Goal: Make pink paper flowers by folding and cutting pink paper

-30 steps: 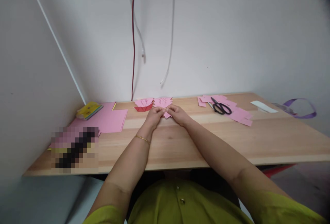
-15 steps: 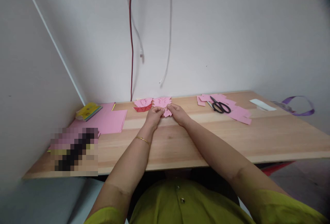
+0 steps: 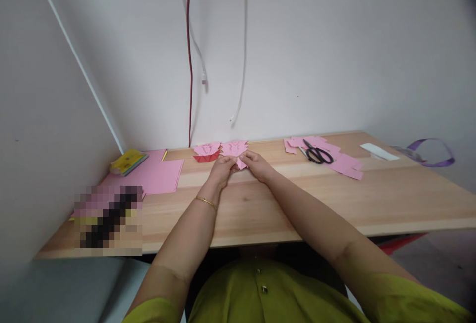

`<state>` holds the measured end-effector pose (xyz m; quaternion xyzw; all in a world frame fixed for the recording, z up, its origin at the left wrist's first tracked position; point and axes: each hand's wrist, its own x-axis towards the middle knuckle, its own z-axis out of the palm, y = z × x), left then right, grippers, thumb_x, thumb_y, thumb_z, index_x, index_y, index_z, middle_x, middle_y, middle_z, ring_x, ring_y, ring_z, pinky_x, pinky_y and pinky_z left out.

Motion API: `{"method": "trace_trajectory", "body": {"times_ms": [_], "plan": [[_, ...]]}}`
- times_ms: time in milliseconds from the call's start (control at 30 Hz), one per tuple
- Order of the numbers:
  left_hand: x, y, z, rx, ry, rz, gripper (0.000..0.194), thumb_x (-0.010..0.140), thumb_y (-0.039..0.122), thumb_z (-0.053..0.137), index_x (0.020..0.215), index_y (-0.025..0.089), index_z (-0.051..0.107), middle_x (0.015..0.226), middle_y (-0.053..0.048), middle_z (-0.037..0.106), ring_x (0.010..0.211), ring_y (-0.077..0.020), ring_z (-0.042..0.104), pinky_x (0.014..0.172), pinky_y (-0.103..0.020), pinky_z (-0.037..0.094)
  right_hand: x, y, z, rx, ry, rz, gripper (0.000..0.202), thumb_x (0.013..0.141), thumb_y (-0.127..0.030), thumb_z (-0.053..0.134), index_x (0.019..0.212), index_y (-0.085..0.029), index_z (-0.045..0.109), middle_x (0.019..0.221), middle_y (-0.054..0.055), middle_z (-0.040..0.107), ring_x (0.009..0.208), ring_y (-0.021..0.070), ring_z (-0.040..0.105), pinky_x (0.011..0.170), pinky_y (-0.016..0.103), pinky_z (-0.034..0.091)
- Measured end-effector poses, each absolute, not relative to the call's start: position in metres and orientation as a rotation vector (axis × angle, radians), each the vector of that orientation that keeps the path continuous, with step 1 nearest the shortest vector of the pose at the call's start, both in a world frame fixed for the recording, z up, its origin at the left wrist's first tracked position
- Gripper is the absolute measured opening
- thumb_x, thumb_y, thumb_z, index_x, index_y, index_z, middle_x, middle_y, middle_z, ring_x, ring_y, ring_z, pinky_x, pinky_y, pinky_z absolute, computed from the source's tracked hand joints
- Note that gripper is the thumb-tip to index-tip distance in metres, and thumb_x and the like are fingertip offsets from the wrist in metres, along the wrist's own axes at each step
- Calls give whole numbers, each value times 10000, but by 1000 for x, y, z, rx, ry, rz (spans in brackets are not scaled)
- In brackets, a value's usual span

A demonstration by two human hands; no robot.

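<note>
Between my two hands is a small piece of folded pink paper [image 3: 241,163], held low over the middle of the table. My left hand [image 3: 223,168] pinches its left side, and my right hand [image 3: 256,165] grips the right side with thumb and fingers. Part of the paper is hidden behind my fingers. Just beyond my hands lie folded pink paper pieces [image 3: 234,147], with more pink folded pieces [image 3: 207,148] to their left. A red folded paper piece [image 3: 207,157] rests in front of that left group, close to my left hand.
Black-handled scissors [image 3: 319,155] lie on pink paper scraps [image 3: 345,164] at the right, with a white strip [image 3: 378,151] farther over. Pink sheets [image 3: 163,177] and a yellow packet [image 3: 128,160] occupy the left. Cables [image 3: 190,65] hang down the wall behind the wooden table [image 3: 253,214].
My fingers have shifted slightly on the pink paper, and its lower tip now shows as a neater point between them. The other things stay where they were.
</note>
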<state>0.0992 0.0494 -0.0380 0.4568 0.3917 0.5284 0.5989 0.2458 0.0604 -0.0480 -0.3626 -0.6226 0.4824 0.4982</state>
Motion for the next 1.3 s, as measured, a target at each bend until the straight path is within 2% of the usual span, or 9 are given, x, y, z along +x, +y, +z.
{"method": "trace_trajectory", "body": {"times_ms": [167,367,533,700,933,1133,1300], "plan": [[99,50,-39,1081,944,1232,271,594,347,764,656,140,601,566,15,562,558,-97,524,623,-263,472,246,57,-43,-944,-1492,1120,386,750,-558,597,702,-182,526,607,-41,462,582,107,390,565,239,320],[99,52,-36,1012,963,1350,287,574,341,771,646,140,577,567,24,555,563,-86,511,619,-252,477,245,63,-47,-955,-1424,1164,444,800,-624,492,725,-190,541,619,-4,527,624,133,467,592,258,388],[97,50,-31,908,935,1367,316,547,302,801,664,150,549,605,46,528,579,-66,491,670,-277,507,244,66,-51,-881,-1386,1264,334,733,-504,627,799,-184,554,624,-45,510,586,95,465,615,240,399],[98,48,-29,882,939,1326,352,518,290,822,753,150,600,670,34,549,618,-73,507,680,-280,508,245,64,-49,-887,-1410,1170,279,731,-439,632,816,-182,565,618,-54,495,561,90,442,579,232,359],[97,51,-37,1142,1113,1335,219,604,309,738,656,136,616,618,19,544,586,-81,470,586,-221,394,244,60,-46,-880,-1569,1125,256,741,-405,639,828,-165,610,770,2,614,698,126,532,657,247,401],[96,54,-39,1224,1043,1397,162,613,262,702,607,142,593,585,34,515,582,-82,440,591,-212,344,245,56,-41,-873,-1636,1051,269,768,-425,621,768,-158,588,721,-16,559,686,115,489,668,243,379],[95,56,-40,1158,947,1398,180,592,264,713,602,148,576,580,31,513,586,-91,444,588,-219,343,245,55,-40,-837,-1592,1155,289,778,-460,604,775,-174,566,667,-40,515,626,101,454,635,234,368]]}}
